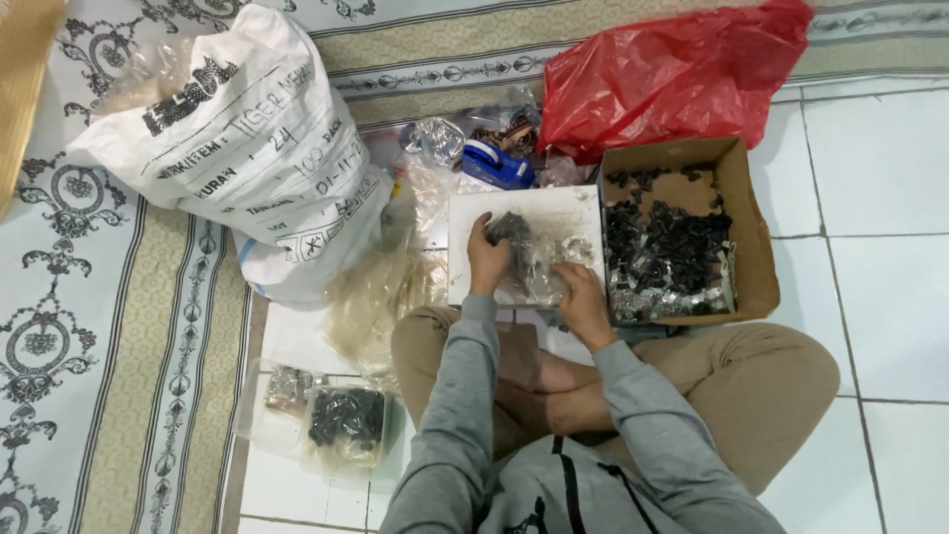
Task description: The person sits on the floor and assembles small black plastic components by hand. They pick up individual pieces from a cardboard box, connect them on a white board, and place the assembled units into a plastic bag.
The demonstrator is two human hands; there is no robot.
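**Both hands closed on a clear bag of small dark parts, over a white board**

Left hand (pixel 486 259): fingers curled, thumb and fingertips closed on the upper left edge of a small clear plastic bag (pixel 531 259). A clump of small dark parts is seen inside the bag, right at the fingertips.

Right hand (pixel 583 300): laid on the bag's lower right end, fingers bent and pressed down on the plastic. How tightly the film is pinched cannot be told; the fingertips are hidden under the hand.

The bag is held between the two hands, just above a white board (pixel 563 213) that lies flat in front of the crossed legs. Dark specks are scattered on the board's far right side.

Just right of the board, touching it, an open cardboard box (pixel 743 208) is noted, filled with small black parts and some silvery ones along its near edge.

Behind the board: a blue tape dispenser (pixel 497 163) and a crumpled red plastic bag (pixel 682 74).

To the left: a large white sack (pixel 247 148) with handwriting, and loose clear bags (pixel 381 297) in a heap beside it. Near the left knee, two filled clear packets (pixel 341 420) are lying on the tiled floor (pixel 880 158).
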